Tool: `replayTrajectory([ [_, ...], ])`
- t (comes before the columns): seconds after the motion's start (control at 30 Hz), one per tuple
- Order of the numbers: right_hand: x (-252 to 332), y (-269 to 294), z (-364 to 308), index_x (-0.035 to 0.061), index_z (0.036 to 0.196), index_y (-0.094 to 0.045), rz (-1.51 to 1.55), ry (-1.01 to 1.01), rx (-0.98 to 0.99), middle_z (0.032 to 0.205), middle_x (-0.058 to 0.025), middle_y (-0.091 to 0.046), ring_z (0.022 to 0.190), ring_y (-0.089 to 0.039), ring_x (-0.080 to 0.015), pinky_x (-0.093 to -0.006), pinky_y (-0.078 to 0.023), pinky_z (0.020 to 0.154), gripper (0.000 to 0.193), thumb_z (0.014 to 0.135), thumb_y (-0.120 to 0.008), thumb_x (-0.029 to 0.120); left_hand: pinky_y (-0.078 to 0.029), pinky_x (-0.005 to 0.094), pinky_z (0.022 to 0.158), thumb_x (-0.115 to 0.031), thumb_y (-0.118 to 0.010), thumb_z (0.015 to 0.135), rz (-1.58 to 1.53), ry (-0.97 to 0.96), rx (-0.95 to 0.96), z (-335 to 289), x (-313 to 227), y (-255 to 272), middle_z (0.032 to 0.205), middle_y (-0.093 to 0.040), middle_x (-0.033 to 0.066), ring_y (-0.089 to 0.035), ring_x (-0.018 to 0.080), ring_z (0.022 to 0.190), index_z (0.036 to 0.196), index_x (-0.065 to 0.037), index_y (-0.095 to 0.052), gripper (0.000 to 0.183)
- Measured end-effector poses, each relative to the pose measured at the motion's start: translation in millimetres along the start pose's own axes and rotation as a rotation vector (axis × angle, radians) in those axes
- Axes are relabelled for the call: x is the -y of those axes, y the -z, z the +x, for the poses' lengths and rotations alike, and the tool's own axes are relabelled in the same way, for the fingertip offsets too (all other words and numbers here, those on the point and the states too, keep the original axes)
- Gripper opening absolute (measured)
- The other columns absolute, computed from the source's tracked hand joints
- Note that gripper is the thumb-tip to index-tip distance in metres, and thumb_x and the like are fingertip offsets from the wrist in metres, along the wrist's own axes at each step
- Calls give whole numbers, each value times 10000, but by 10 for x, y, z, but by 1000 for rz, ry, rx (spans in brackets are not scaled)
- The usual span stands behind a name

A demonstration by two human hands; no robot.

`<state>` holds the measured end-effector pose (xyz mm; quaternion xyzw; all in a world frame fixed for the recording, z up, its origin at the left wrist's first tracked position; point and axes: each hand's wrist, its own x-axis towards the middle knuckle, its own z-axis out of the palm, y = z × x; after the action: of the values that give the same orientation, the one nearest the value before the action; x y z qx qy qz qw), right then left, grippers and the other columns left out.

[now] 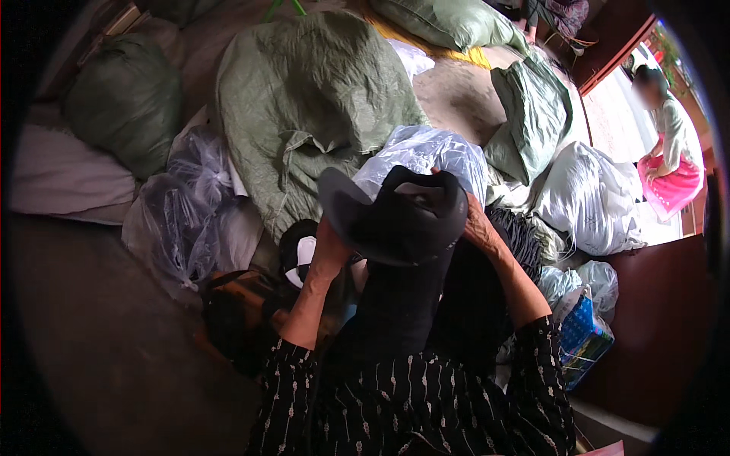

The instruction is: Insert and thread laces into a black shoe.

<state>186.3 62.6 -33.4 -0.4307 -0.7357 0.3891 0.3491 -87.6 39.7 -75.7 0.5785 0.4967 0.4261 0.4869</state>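
In front of my lap I hold up a black baseball cap (407, 232), its curved brim pointing to the left. My left hand (331, 247) grips it low on the brim side, its fingers largely hidden by the cap. On the opposite side my right hand (477, 222) is closed around the crown's edge; its fingers show only in part. An opening shows in the upper part of the cap. A black-and-white cap (302, 261) lies just left of my left hand. Behind the held cap sits a clear plastic bag (437, 146).
A big green woven sack (304, 83) lies ahead, another green sack (118, 102) at far left. Clear plastic bags (182, 220) sit on the left. On the right are a white sack (585, 197), a blue box (585, 334) and a dark red panel (661, 327). Another person (677, 144) is by the doorway.
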Motion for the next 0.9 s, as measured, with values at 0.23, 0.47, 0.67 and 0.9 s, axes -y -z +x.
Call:
replayTrajectory([
  [0.23,148,69,-127,45,1382,-390,-9,0,-17,1178,-53,-597,1026,-541,-125,-274,-401,937,589,856,-632,158,-348,354,1030,-135,-762,723,-12,-472,-86,-218,-415,-14,1373,-388,178,-419,285,1249,1443,-58,-79,995],
  [0.47,58,139,-202,49,1365,-409,33,-4,35,1191,-108,-597,1018,-568,-146,-281,-426,914,560,854,-618,140,-466,396,799,9,-684,666,347,-592,171,-460,-655,235,885,-610,93,-596,282,896,900,-56,-599,257],
  [0.67,173,274,-518,32,1317,-447,283,-397,-482,1127,-151,-621,991,-612,-203,-329,-481,846,423,950,-486,241,-392,301,613,-118,-569,681,876,-1009,202,-1205,-769,-390,710,-475,20,-492,162,686,736,-89,-564,62],
  [0.9,547,-41,-676,-19,1287,-465,-16,-264,-303,1226,-188,-561,1169,-517,-265,-331,-313,1004,506,924,-494,332,-344,279,576,-156,-581,672,975,-1206,431,-1578,-724,-780,700,-434,32,-448,169,656,600,-98,-517,112],
])
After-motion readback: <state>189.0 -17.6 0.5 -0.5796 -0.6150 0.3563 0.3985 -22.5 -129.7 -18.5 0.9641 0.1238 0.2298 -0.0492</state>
